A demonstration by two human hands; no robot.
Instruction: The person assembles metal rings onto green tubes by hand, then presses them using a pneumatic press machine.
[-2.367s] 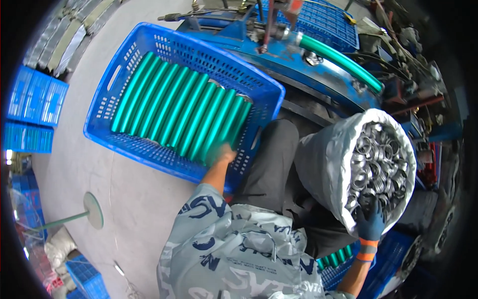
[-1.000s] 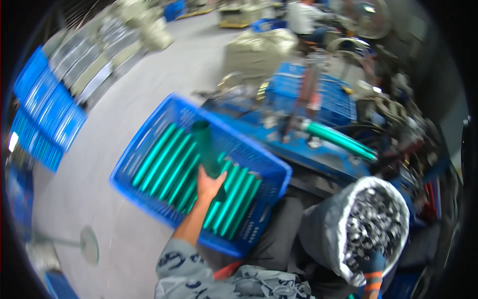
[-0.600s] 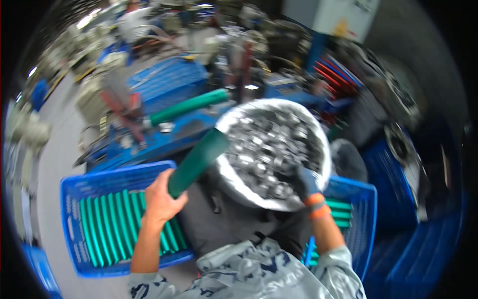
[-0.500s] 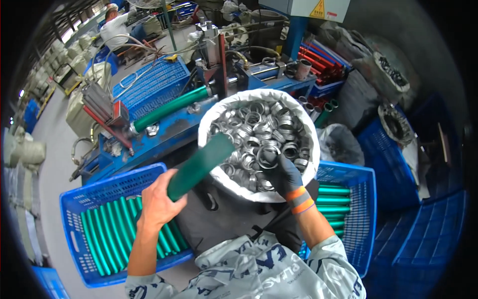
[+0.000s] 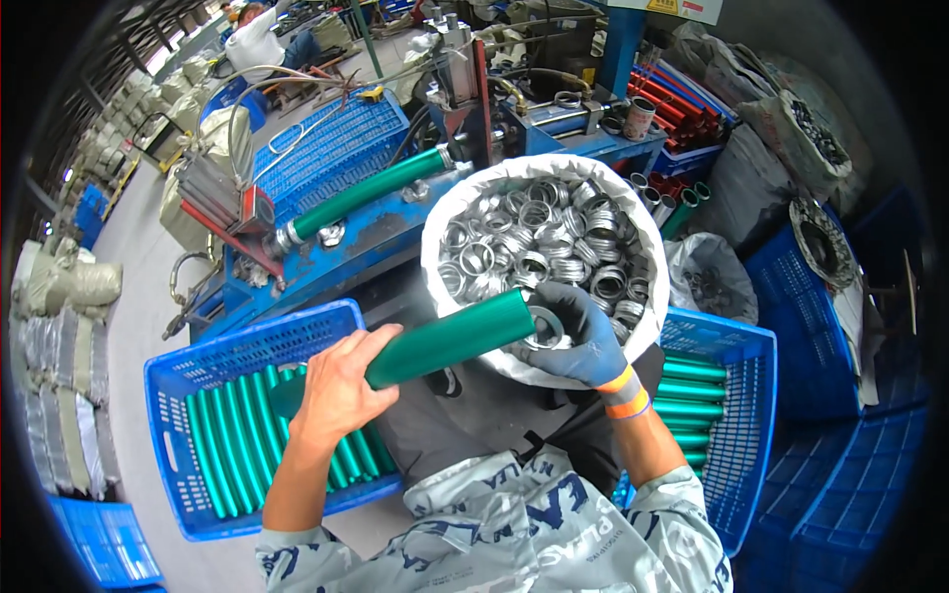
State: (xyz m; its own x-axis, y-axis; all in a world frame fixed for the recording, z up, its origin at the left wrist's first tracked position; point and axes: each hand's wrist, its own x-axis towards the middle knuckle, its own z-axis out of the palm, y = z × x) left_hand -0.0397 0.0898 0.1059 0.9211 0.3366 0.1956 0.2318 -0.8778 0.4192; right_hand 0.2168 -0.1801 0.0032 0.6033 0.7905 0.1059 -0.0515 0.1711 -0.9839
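Observation:
A smooth green tube (image 5: 455, 338) lies across in front of me, sloping up to the right. My left hand (image 5: 341, 383), bare, is wrapped round its lower left end. At the tube's right end, my right hand (image 5: 583, 341) in a dark glove grips a silver metal ring (image 5: 544, 343). Ring and tube end are very close together; whether the ring is on the tube I cannot tell. Both hands are over the near side of a round container with a white cloth lining (image 5: 432, 247), filled with loose metal rings (image 5: 554, 232).
Blue crates of green tubes stand left (image 5: 173, 445) and right (image 5: 763, 415). Beyond is a blue machine bench (image 5: 346, 245) with a green tube (image 5: 371, 193) between its ends. Red tubes (image 5: 677, 114) and sacks (image 5: 811, 143) lie back right. A person (image 5: 255, 44) sits far left.
The tube has swung down and right to a flatter slope. My right hand has lifted a ring from the pile to the tube's end. The whole view has shifted slightly.

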